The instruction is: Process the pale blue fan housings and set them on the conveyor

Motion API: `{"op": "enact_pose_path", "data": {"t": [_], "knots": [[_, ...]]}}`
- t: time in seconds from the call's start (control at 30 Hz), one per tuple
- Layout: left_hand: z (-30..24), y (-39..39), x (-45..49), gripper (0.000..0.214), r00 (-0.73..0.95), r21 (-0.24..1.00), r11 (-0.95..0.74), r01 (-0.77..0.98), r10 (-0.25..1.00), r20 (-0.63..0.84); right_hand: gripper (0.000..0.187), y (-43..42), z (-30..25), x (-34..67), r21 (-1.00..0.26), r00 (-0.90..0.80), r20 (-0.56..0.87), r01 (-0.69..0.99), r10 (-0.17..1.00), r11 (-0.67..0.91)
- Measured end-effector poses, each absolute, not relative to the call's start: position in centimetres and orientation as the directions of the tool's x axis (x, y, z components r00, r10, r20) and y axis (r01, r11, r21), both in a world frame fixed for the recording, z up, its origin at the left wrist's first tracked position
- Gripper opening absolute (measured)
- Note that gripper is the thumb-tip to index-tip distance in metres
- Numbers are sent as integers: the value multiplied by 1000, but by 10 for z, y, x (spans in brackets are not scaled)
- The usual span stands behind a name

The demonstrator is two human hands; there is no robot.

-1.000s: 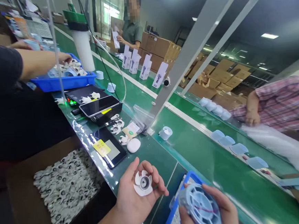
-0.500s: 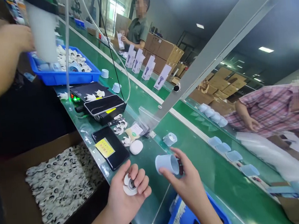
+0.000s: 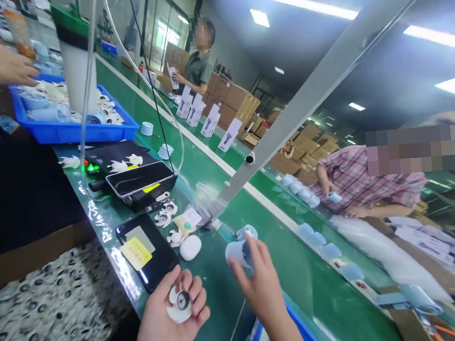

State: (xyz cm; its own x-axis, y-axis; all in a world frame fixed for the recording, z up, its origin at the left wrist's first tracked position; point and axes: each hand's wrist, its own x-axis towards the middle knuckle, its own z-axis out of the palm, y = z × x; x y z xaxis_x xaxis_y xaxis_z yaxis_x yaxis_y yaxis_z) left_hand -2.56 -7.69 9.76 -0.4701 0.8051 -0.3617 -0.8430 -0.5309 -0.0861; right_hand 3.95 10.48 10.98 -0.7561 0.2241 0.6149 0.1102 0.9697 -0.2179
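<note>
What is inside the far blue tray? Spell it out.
The far blue tray holds white fan blades and pale blue round parts. A hanging white cylinder hides its middle.

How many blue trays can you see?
2. The far blue tray sits upper left on the bench, holding white parts. The near blue tray is at the bottom edge beneath the right hand, mostly cut off. More may be out of frame.

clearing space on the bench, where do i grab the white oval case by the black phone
Pinch the white oval case across its narrow width, coming straight down from above: it lies flat, smooth and rounded, with the black phone and a loose impeller close beside it. The left hand holds a white impeller, the right hand a pale blue cup.
</note>
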Motion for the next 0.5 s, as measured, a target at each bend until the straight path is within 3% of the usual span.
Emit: {"op": "enact_pose_path", "data": {"t": [0.07, 0.13, 0.2, 0.3, 0.4, 0.5], "knots": [[94, -75, -28, 41, -483, -36, -537, -843, 784, -391, 53, 106, 114, 43, -214, -640, 713, 191, 287, 958], [92, -72, -28, 41, -496, 13, -542, -840, 757, -426, 52, 106, 109, 44, -194, -591, 758, 201, 277, 960], [90, -70, -27, 40, -493, 46, -532, -845, 744, -451, 44, 104, 98, 42, -216, -716, 648, 156, 261, 964], [88, -69, -23, 40, -491, 98, -509, -855, 735, -467, 49, 102, 96, 36, -366, -789, 487, 205, 374, 908], [88, -73, -22, 40, -505, 140, -506, -851, 716, -483, 61, 102, 117, 37, -487, -652, 541, 272, 531, 830], [89, -76, -22, 34, -509, 151, -510, -847, 693, -510, 54, 98, 137, 50, -549, -591, 553, 272, 588, 790]]}}
